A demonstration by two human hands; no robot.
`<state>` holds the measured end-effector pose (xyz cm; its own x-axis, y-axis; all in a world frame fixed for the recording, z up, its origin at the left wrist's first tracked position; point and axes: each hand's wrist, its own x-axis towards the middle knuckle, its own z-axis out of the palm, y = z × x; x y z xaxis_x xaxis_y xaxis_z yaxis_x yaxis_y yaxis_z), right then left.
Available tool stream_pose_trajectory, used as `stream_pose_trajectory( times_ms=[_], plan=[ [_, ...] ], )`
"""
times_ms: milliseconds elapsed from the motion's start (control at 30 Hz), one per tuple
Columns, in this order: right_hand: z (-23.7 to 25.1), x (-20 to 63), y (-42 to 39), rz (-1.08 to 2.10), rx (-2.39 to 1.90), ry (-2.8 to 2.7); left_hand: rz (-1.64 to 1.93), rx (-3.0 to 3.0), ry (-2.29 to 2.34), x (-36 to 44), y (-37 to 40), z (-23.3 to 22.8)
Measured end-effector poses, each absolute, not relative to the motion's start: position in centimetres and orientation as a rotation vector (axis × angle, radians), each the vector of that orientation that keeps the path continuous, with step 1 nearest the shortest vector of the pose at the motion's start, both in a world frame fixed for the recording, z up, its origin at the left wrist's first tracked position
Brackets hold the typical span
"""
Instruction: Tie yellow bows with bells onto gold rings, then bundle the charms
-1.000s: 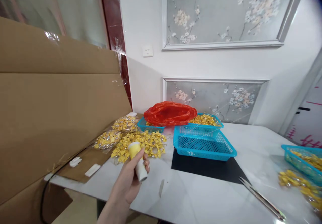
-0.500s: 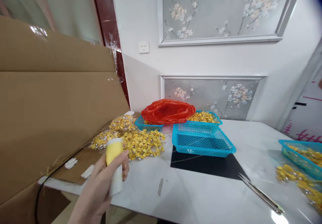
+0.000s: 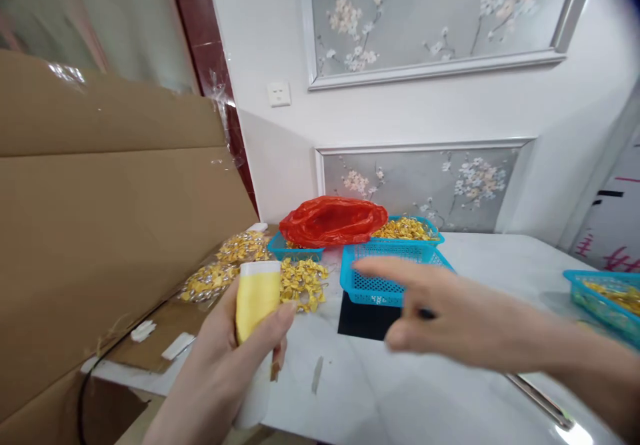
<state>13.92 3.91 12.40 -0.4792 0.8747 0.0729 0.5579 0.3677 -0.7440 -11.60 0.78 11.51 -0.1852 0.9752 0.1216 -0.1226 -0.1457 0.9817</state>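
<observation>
My left hand (image 3: 225,352) is wrapped round a spool of yellow thread (image 3: 259,302), a white tube with a yellow band, held upright above the table's front edge. My right hand (image 3: 430,305), slightly blurred, hovers over the table with index finger stretched leftward and thumb apart, holding nothing that I can see. Behind it stands a blue plastic basket (image 3: 373,295), partly covered from view, on a black sheet (image 3: 360,322). Metal tweezers (image 3: 543,402) lie at the lower right, their tips hidden under my right forearm. Yellow ribbon pieces with silvery beads (image 3: 303,282) lie behind the spool.
A red plastic bag (image 3: 333,222) lies over blue baskets at the back, one filled with yellow pieces (image 3: 405,228). Another blue basket (image 3: 607,305) stands at the right. Tall cardboard (image 3: 115,232) rises at the left, with a black cable (image 3: 83,392) hanging below.
My right hand has come into view from the right, in front of the blue basket and the tweezers. My left hand and the spool have moved right and closer to the camera.
</observation>
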Motion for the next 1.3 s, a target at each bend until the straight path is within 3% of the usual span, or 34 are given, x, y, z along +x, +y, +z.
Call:
stream_pose_trajectory(
  times_ms=[167, 233, 567, 800, 967, 1300],
  plan=[
    [8.4, 4.7, 3.4, 1.707, -0.824, -1.99, 1.477, 1.475, 1.41, -12.2, 1.0, 11.5],
    [7.0, 3.7, 3.2, 1.825, -0.847, -1.868, 1.499, 1.452, 1.401, -12.5, 1.0, 11.2],
    [10.2, 7.7, 3.4, 1.505, -0.763, -1.947, 1.461, 0.649, 0.806, -12.4, 3.6, 7.5],
    [10.4, 8.5, 2.2, 1.792, -0.914, -1.861, 1.577, 0.923, 1.037, -9.6, 3.9, 5.5],
    [9.5, 8.4, 1.8, 1.964, -0.743, -1.701, 1.638, 0.933, 1.0, -8.6, 4.5, 5.0],
    [10.0, 11.6, 2.0, 1.88, -0.745, -1.445, 1.473, 0.8, 0.794, -9.5, 3.3, 5.6]
  ],
)
